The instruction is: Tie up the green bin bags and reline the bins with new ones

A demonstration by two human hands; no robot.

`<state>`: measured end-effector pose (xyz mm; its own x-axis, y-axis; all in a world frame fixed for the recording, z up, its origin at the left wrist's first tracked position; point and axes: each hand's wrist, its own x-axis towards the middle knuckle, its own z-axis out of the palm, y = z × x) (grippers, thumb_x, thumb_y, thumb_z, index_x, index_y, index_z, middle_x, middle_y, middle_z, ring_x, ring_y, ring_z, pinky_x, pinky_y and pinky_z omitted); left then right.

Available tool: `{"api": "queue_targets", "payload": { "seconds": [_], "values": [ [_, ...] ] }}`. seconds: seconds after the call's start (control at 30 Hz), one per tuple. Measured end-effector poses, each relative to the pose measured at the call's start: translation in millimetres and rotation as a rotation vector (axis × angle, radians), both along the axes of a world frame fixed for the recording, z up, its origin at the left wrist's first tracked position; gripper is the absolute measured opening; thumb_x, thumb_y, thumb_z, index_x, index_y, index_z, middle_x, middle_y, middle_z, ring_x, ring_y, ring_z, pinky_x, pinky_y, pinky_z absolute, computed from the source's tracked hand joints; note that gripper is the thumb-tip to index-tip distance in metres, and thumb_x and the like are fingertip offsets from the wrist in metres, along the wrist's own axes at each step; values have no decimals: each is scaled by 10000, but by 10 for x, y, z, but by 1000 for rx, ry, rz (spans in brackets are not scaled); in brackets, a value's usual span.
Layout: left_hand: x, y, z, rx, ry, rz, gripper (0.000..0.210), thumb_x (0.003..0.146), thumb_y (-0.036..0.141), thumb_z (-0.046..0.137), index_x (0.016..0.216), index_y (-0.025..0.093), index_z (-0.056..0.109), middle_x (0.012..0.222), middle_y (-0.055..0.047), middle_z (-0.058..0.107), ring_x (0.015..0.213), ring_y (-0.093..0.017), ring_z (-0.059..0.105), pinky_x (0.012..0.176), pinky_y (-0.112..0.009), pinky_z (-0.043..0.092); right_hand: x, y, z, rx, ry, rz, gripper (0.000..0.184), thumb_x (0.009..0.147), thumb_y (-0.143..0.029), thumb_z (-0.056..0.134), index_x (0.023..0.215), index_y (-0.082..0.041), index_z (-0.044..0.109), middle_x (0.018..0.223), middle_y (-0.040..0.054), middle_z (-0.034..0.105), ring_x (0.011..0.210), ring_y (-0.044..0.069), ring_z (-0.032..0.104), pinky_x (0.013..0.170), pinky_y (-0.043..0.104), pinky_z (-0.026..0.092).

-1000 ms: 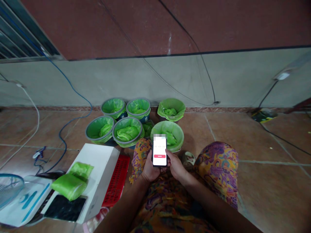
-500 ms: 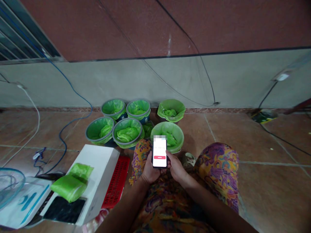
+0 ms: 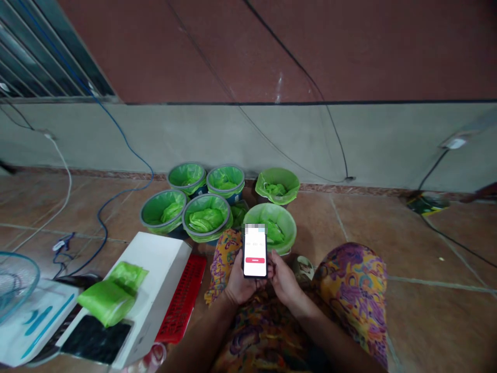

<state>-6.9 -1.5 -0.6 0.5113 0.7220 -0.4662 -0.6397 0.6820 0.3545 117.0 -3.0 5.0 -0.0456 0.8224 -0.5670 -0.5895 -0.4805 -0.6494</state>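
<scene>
A smartphone [image 3: 254,249] with a lit white screen, a red button and a row of digits is held upright over my lap. My left hand [image 3: 239,284] is closed around its left side and lower edge. On the opposite edge, the fingers of my right hand [image 3: 283,278] are curled against the phone, partly hidden behind it. Just beyond the phone stands a light green bucket [image 3: 289,220] lined with a green plastic bag. A patterned cloth covers my knees [image 3: 353,280] on both sides.
Several bag-lined buckets, one with a grey rim [image 3: 186,224], stand near the wall [image 3: 217,134]. To my left are a white box [image 3: 149,264] bearing a green bag roll [image 3: 108,298], a red perforated basket [image 3: 182,298] and a blue strainer [image 3: 17,280]. Cables [image 3: 103,207] trail across the tiles.
The view has tilted slightly, so the buckets and wall sit a bit lower. My right thumb has moved from the screen's edge to beside the phone. The phone stays in my hands.
</scene>
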Motion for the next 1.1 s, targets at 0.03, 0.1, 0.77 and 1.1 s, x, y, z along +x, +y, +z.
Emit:
{"api": "queue_targets", "payload": {
  "seconds": [0.03, 0.1, 0.77, 1.1],
  "values": [
    [-7, -3, 13, 0, -17, 12, 735, 901, 686, 320, 1124, 87, 684, 949, -166, 746, 777, -238, 698, 660, -312, 522, 12, -10, -9, -4, 10, 6, 367, 786, -523, 676, 914, -181, 707, 671, -1, 690, 538, 109, 578, 517, 220, 469],
    [-34, -9, 39, -6, -39, 55, 684, 907, 663, 349, 1107, 103, 688, 938, -152, 746, 780, -235, 696, 675, -319, 528, 46, -36, -30, -31, 18, 23, 360, 794, -530, 669, 913, -192, 707, 655, -12, 669, 564, 110, 580, 557, 222, 476],
    [-1231, -111, 182, 36, 6, 547, 735, 880, 696, 373, 1122, 61, 654, 1035, -215, 712, 876, -281, 697, 665, -337, 545, 121, -122, -207, -276, -56, 285, 412, 849, -534, 590, 1064, -191, 667, 1039, 92, 731, 805, 174, 670, 710, 282, 528],
    [-1261, -151, 175, 0, 4, 550, 720, 874, 697, 393, 1137, 74, 642, 1046, -204, 713, 893, -284, 698, 672, -337, 548, 82, -110, -205, -212, -35, 418, 533, 759, -613, 668, 1076, -184, 676, 1025, 96, 730, 926, 223, 666, 803, 328, 509]
  ]
}}
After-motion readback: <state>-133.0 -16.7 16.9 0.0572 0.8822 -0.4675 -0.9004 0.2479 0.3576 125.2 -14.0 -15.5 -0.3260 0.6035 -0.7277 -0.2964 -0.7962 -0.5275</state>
